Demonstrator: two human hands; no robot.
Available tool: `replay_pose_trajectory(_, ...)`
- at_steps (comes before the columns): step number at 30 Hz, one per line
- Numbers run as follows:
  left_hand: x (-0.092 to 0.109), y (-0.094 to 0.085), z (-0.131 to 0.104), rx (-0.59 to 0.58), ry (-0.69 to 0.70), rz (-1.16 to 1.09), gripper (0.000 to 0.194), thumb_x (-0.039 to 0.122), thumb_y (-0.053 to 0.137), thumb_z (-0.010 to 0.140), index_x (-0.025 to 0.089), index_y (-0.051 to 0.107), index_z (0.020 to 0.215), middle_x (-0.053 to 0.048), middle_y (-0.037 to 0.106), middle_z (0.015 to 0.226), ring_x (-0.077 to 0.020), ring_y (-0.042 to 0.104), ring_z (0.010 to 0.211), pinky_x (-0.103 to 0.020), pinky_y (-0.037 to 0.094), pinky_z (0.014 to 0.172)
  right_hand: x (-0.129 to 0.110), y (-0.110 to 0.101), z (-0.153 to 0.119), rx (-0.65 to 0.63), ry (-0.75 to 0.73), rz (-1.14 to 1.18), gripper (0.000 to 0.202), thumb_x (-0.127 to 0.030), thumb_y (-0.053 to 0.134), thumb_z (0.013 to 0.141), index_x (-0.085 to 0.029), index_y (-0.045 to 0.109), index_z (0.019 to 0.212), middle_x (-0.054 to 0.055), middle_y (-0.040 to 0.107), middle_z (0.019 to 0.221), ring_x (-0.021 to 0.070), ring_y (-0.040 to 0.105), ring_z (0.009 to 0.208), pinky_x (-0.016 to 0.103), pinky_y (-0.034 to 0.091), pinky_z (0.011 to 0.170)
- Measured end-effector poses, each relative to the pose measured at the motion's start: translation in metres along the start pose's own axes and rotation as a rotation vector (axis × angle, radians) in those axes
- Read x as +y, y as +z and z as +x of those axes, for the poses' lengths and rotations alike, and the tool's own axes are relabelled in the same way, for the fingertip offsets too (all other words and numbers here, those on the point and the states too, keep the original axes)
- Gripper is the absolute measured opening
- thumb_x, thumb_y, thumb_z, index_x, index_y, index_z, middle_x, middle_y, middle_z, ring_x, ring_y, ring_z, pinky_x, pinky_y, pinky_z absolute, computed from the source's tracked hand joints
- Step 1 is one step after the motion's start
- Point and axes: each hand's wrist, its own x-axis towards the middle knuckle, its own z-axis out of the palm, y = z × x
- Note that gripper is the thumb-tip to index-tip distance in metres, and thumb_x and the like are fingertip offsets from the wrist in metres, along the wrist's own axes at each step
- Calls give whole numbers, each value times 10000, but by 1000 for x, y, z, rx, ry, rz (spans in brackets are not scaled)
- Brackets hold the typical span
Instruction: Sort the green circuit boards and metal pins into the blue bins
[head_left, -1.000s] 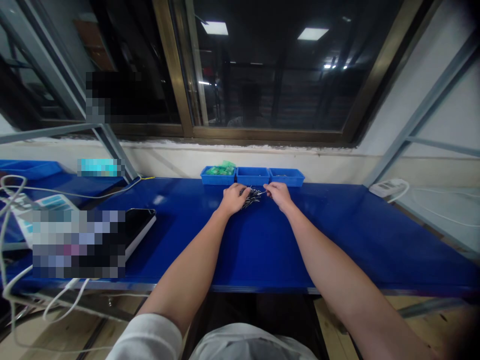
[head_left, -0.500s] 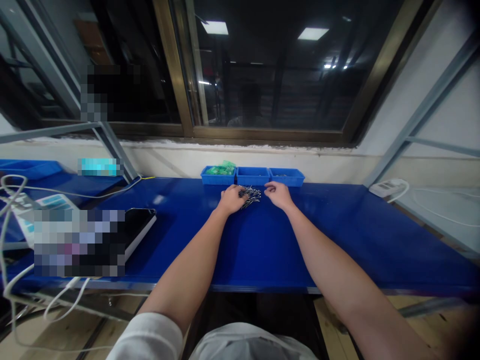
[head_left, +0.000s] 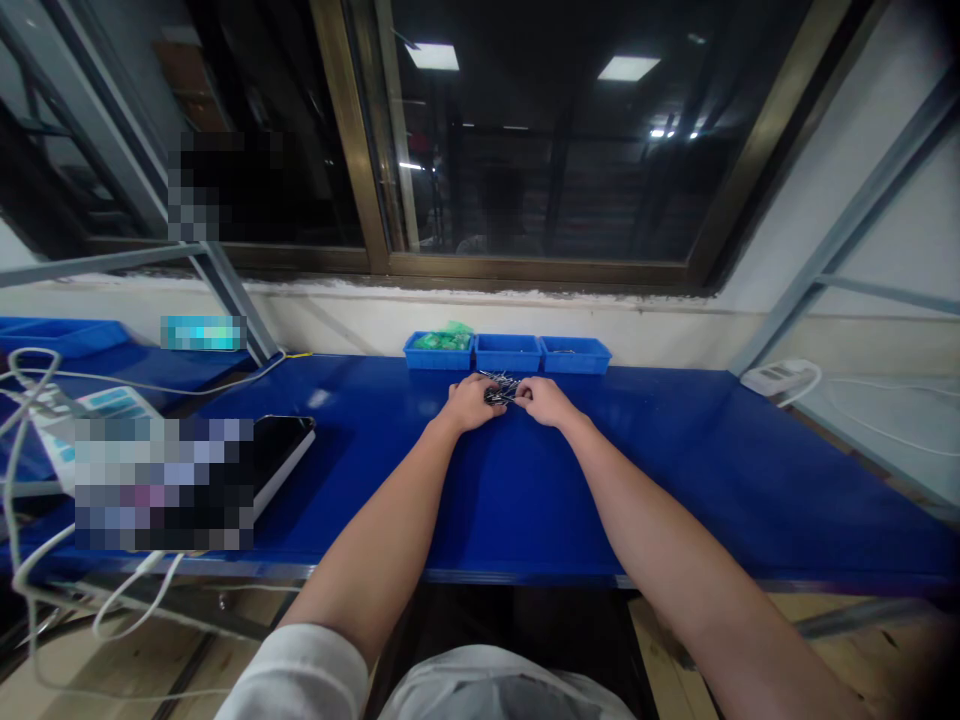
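Note:
A small pile of thin, shiny metal pieces (head_left: 501, 381), like long screws or nails, lies on the blue table between my hands; their exact kind is too small to tell. At its left side my left hand (head_left: 471, 404) has its fingers curled over part of the pile, with some pieces by the thumb and fingertips. My right hand (head_left: 550, 402) touches the pile's right edge, thumb and fingers pinched together on a thin piece. Just behind stand a blue bin with green plastic bags (head_left: 444, 341), a middle blue bin (head_left: 508, 358) and a right blue bin (head_left: 576, 362) with a few small items.
The blue table (head_left: 517, 500) runs up to a wall below a window. On the left lie a dark-screened device (head_left: 281, 445) and white cables (head_left: 154, 565). A white power strip (head_left: 776, 377) sits at the right by a grey metal frame (head_left: 814, 285).
My right hand has moved left, from beside the pile onto its right edge. My left hand has stayed at the pile, shifting slightly to the right.

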Motion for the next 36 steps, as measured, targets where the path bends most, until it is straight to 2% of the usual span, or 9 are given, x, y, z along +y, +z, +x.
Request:
replay_pose_trajectory(7, 4, 1, -1, 9, 22, 2, 329, 385, 617, 736, 246, 638, 1034, -62, 586, 1155, -250, 508, 1119, -390, 396, 920, -14, -4, -5, 11, -97, -212, 113, -274, 528, 840, -226, 627, 868, 72, 575, 909, 200, 529, 899, 272, 386, 698)
replay_pose_trajectory(14, 5, 2, -2, 20, 29, -2, 291, 359, 603, 748, 249, 641, 1014, -59, 583, 1152, -245, 508, 1115, -383, 400, 921, -18, -4, -5, -35, -116, -233, 134, -261, 489, 861, -219, 617, 866, 65, 571, 940, 181, 549, 834, 270, 367, 650)
replay_pose_trajectory(24, 5, 3, -1, 25, 61, -11, 298, 331, 614, 748, 249, 636, 1034, -58, 575, 1177, -247, 492, 1141, -387, 405, 919, -16, 3, -4, -32, -21, -216, 134, -255, 469, 873, -192, 585, 896, 98, 584, 974, 197, 573, 824, 288, 375, 652)
replay_pose_trajectory(31, 8, 0, -2, 113, 88, -60, 189, 314, 536, 829, 242, 646, 964, -44, 613, 1107, -215, 523, 1091, -374, 386, 917, -17, 2, -2, 61, -56, -108, 111, -215, 466, 865, -189, 574, 874, 100, 619, 957, 197, 572, 873, 284, 396, 728)
replay_pose_trajectory(34, 9, -1, -1, 165, 79, -68, 158, 253, 496, 852, 228, 642, 907, -43, 627, 1074, -200, 541, 1057, -366, 371, 914, -17, 3, 0, 91, -86, 44, 102, -186, 472, 842, -183, 573, 832, 81, 642, 878, 179, 580, 829, 283, 408, 739)
replay_pose_trajectory(36, 9, -1, -1, 193, 79, -80, 156, 244, 481, 860, 221, 633, 887, -43, 632, 1057, -196, 550, 1037, -369, 366, 909, -16, 3, 1, 104, -82, 232, 88, -202, 486, 821, -179, 571, 810, 51, 641, 791, 158, 584, 745, 277, 424, 706)
